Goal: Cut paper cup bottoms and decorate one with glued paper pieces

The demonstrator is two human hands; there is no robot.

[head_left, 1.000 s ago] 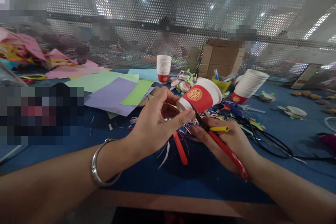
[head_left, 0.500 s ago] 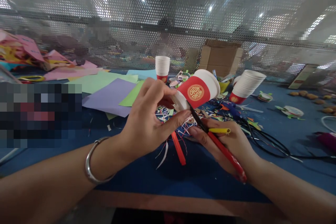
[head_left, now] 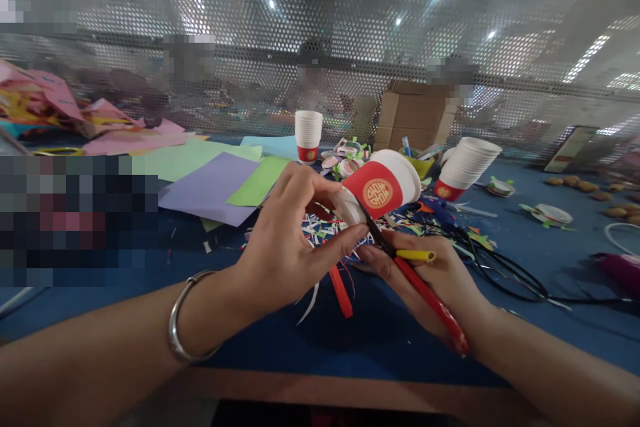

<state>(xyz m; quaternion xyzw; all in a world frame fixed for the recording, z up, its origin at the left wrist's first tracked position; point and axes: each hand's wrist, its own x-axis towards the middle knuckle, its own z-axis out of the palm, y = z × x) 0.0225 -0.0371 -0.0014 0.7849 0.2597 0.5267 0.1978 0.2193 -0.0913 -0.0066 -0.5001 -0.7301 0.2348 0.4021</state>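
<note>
My left hand (head_left: 287,243), a silver bangle on its wrist, pinches the bottom end of a red and white paper cup (head_left: 377,192) between thumb and fingers. The cup is tilted on its side, mouth toward the upper right, a gold emblem facing me. My right hand (head_left: 443,280) grips a pair of scissors (head_left: 430,307) with red handles. Their dark blades lie against the cup near its base, where the white bottom is partly separated from the red wall. A yellow tube-like piece (head_left: 416,255) sticks out by the scissors. Beneath the cup lies a red marker-like stick (head_left: 341,290).
Cup stacks stand behind, one upright (head_left: 309,137) and one leaning (head_left: 467,170). Paper scraps (head_left: 325,230) cover the middle. Coloured sheets (head_left: 207,187) lie left. A black cable (head_left: 520,280) loops right, near a paper turtle (head_left: 550,213). A cardboard box (head_left: 415,117) stands by the perforated screen.
Both hands stay on the cup and scissors with almost the same grip. The cup sits slightly lower and further right in the view, and the scissors have shifted little.
</note>
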